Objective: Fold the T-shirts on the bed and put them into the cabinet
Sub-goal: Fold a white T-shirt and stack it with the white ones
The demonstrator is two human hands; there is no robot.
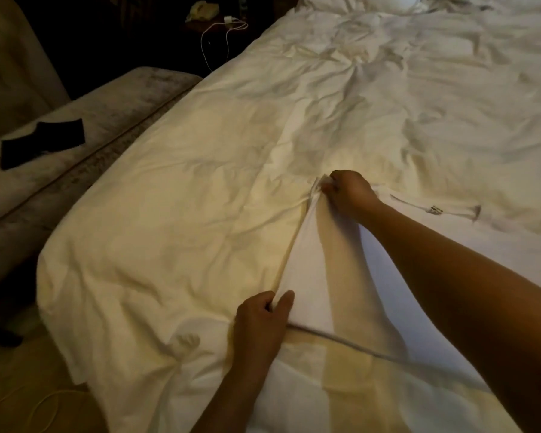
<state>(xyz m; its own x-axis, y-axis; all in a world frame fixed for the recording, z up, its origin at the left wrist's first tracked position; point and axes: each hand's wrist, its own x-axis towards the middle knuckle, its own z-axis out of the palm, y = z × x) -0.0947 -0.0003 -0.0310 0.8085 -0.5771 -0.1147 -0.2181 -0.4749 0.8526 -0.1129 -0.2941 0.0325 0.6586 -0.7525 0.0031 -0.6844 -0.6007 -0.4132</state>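
Head view: both hands, left hand [263, 320] and right hand [349, 192], pinching T-shirt [310, 270] edge.

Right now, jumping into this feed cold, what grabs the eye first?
Two bare hands pinch one edge of a white T-shirt on the rumpled white bed: right hand at the far end, left hand near. At far left, a black cloth lies on a grey bench.

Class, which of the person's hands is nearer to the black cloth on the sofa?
Left. The left hand is nearer the black cloth; the right hand lies farther right along the T-shirt.
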